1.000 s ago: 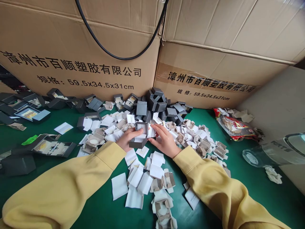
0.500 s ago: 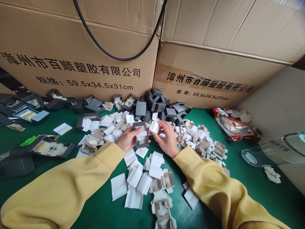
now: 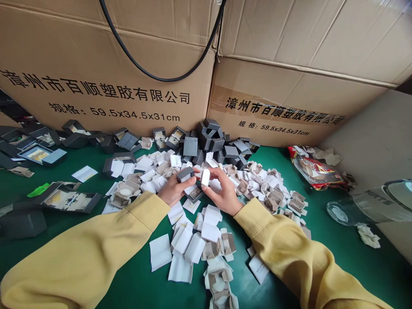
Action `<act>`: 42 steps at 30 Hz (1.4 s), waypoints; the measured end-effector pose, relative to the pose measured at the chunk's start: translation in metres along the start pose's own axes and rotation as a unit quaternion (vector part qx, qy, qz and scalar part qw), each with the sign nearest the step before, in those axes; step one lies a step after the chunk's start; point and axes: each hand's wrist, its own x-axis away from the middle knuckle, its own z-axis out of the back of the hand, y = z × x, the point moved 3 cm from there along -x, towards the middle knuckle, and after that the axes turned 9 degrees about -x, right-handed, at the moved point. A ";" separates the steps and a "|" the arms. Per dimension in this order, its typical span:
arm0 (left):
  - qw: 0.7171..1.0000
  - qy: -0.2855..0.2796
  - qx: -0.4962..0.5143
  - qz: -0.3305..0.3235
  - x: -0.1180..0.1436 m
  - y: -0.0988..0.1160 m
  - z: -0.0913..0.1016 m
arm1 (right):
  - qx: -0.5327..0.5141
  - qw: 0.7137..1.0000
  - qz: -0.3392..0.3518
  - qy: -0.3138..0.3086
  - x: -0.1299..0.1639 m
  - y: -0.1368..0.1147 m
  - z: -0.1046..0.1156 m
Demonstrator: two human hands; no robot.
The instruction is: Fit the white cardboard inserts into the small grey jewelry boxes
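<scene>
The left hand [image 3: 172, 192] pinches a small grey box [image 3: 185, 174], its long axis running left to right and tilted up to the right, above the green desk [image 3: 135, 279]. Just beside it, the right hand [image 3: 222, 193] grips a white insert [image 3: 205, 177] standing upright. White pads and torn inserts [image 3: 193, 244] crowd beneath; grey boxes [image 3: 212, 139] pile behind against cardboard cartons [image 3: 106, 64].
</scene>
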 end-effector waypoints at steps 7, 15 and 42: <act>0.982 -0.020 -0.153 -0.111 -0.002 0.000 0.003 | 0.025 0.999 0.015 0.030 0.002 0.000 0.000; 0.969 -0.019 -0.208 -0.135 0.001 0.002 0.001 | 0.046 0.995 0.034 -0.078 0.002 0.003 -0.006; 0.966 0.017 -0.224 -0.131 0.000 0.000 0.003 | 0.021 0.995 -0.006 -0.094 -0.001 0.003 -0.007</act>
